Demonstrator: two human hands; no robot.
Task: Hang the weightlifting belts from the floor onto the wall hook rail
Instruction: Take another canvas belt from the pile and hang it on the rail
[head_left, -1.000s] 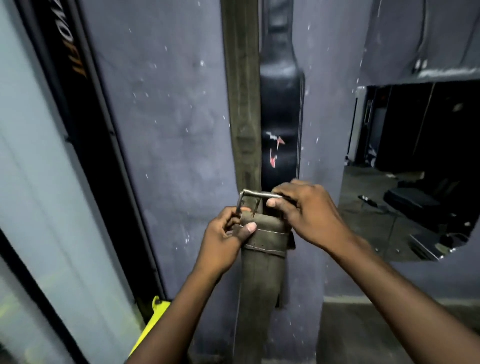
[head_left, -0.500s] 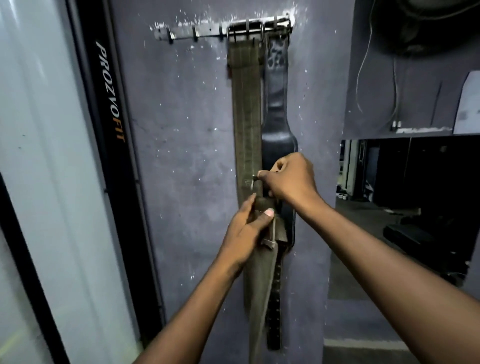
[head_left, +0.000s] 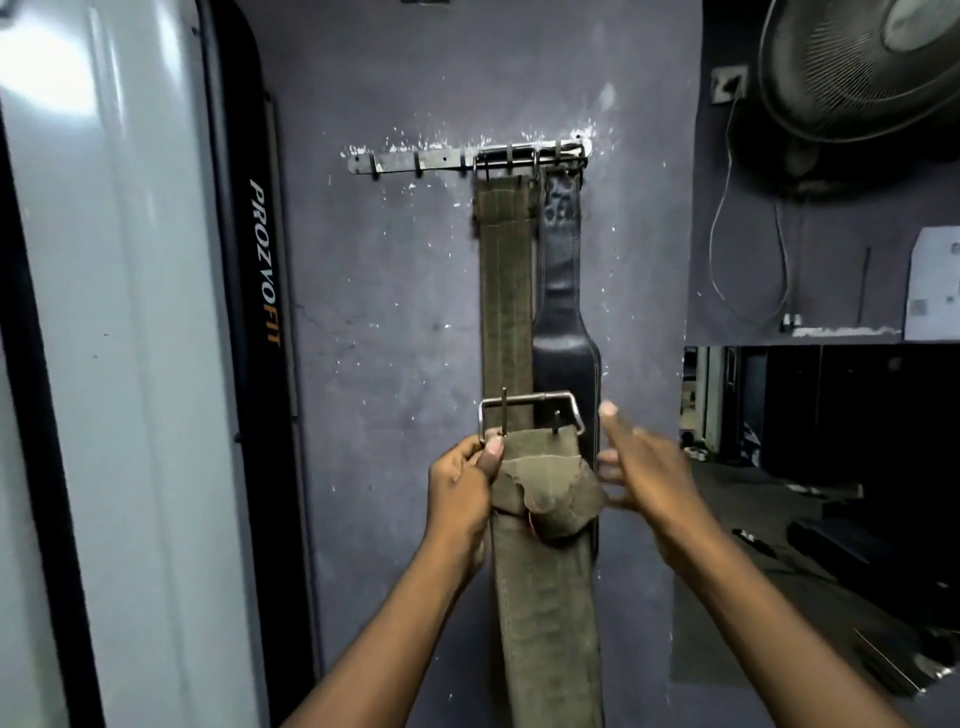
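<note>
A metal hook rail (head_left: 415, 160) is fixed high on the grey wall. Two belts hang from its right end: an olive canvas belt (head_left: 506, 291) and a black leather belt (head_left: 563, 332) beside it. In front of them I hold up a second olive belt (head_left: 545, 613) by its buckle end; its steel buckle (head_left: 530, 413) points upward. My left hand (head_left: 462, 488) pinches the belt at the buckle's left corner. My right hand (head_left: 644, 467) is just right of the buckle, fingers spread, not touching it. The rail's left hooks are bare.
A dark machine upright lettered PROZVOFIT (head_left: 265, 260) stands left of the wall panel, with a pale panel (head_left: 104, 364) further left. A wall fan (head_left: 857, 67) with a dangling cord is at the upper right. A mirror or opening (head_left: 831, 467) at the right shows gym floor and equipment.
The view has tilted up, so the rail sits lower in the frame. My right hand has let go of the buckle and opened; the buckle now stands clear above my left hand.
</note>
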